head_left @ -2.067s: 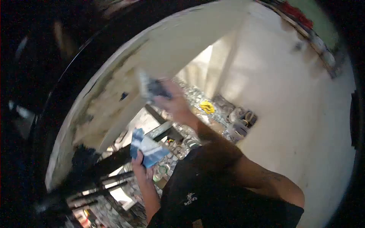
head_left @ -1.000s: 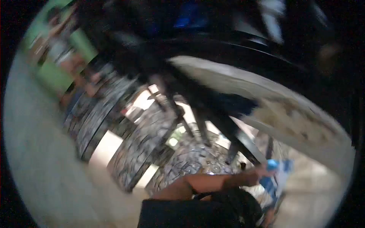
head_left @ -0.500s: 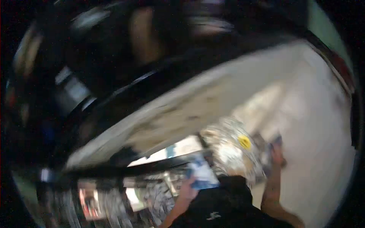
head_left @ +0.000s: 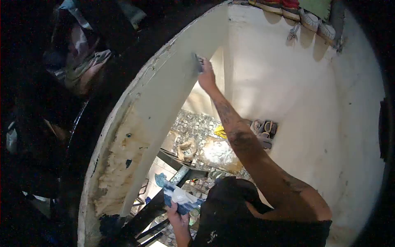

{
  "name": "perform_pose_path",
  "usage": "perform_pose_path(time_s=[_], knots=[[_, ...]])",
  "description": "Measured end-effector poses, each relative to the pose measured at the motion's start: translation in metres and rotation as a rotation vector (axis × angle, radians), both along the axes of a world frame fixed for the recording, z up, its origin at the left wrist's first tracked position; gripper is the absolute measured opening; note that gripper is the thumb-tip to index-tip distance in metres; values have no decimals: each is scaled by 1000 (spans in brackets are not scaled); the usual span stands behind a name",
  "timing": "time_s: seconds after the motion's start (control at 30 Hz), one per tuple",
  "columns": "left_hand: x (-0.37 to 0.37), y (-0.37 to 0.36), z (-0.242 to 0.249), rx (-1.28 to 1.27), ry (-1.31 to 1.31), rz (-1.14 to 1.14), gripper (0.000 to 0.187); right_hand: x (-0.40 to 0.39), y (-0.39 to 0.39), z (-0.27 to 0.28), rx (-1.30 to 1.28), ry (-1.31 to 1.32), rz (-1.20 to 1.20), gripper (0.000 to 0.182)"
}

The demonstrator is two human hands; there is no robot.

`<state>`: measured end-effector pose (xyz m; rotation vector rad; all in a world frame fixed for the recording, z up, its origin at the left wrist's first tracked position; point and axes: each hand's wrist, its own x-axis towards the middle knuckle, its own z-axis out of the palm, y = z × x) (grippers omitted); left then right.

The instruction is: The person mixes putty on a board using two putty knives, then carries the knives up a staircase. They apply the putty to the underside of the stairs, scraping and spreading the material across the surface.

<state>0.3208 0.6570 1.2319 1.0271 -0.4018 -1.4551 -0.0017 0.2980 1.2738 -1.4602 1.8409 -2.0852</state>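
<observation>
My right hand (head_left: 207, 78) is raised to the wall (head_left: 181, 66), closed around a putty knife (head_left: 199, 62) whose dark blade lies at the wall's grey surface. Low in the view, my left hand (head_left: 179, 221) grips a blue putty board (head_left: 175, 196) from below, its thumb over the near edge. White paste (head_left: 183, 196) is heaped on the board. Lower on the same wall, a brown, stained, peeling patch (head_left: 119, 156) runs down beside the rough edge.
Shoes (head_left: 310, 20) line a ledge at the top right; sandals (head_left: 265, 129) lie lower down. Below are a patterned floor (head_left: 195, 119), a yellow cloth (head_left: 220, 131) and an open bag (head_left: 187, 149). A dark metal frame (head_left: 154, 210) stands near my left hand.
My right hand has gone from low on the right up to the wall with the putty knife. My view has turned and sharpened; the board stays in my left hand.
</observation>
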Motion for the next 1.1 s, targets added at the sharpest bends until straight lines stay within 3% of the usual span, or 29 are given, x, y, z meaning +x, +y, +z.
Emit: perform_pose_path(time_s=[0.13, 0.33, 0.43, 0.5, 0.53, 0.63, 0.67, 0.77, 0.8, 0.87, 0.9, 0.93, 1.0, 1.03, 1.1], knots=[[24, 7, -24, -16, 154, -49, 42, 48, 24, 9, 53, 101, -65, 58], [54, 17, -56, 104, 52, 33, 47, 123, 90, 28, 106, 133, 3, 64], [44, 20, -43, 85, 62, 120, 41, 163, 125, 35, 98, 149, 78, 67], [35, 21, -37, 89, 58, 198, 33, 188, 150, 38, 30, 175, 213, 66], [41, 26, -45, 40, -47, 134, 33, 201, 166, 42, -10, 180, 262, 65], [34, 24, -46, 37, 6, 148, 34, 213, 198, 50, -23, 164, 475, 63], [41, 27, -51, 17, 131, 91, 42, 216, 207, 51, -9, 150, 559, 63], [47, 35, -55, 53, 66, 113, 47, 195, 225, 43, -41, -46, 1055, 57], [44, 36, -53, 36, 105, 116, 49, 187, 225, 15, -38, 6, 1049, 56], [34, 32, -43, 49, 55, 145, 53, 146, 241, 11, 51, -477, 1398, 50], [29, 27, -42, 6, 134, 168, 52, 132, 252, 4, 186, -807, 1523, 55], [25, 22, -35, 74, 97, 202, 51, 125, 260, -9, 264, -886, 1482, 60], [21, 8, -29, 4, 52, 177, 43, 114, 278, -18, 231, -598, 1378, 66], [11, -2, -17, -34, 11, 197, 37, 118, 284, -23, 295, -758, 1421, 64], [3, -10, -8, -13, -16, 185, 31, 123, 293, -29, 221, -685, 1556, 58]])
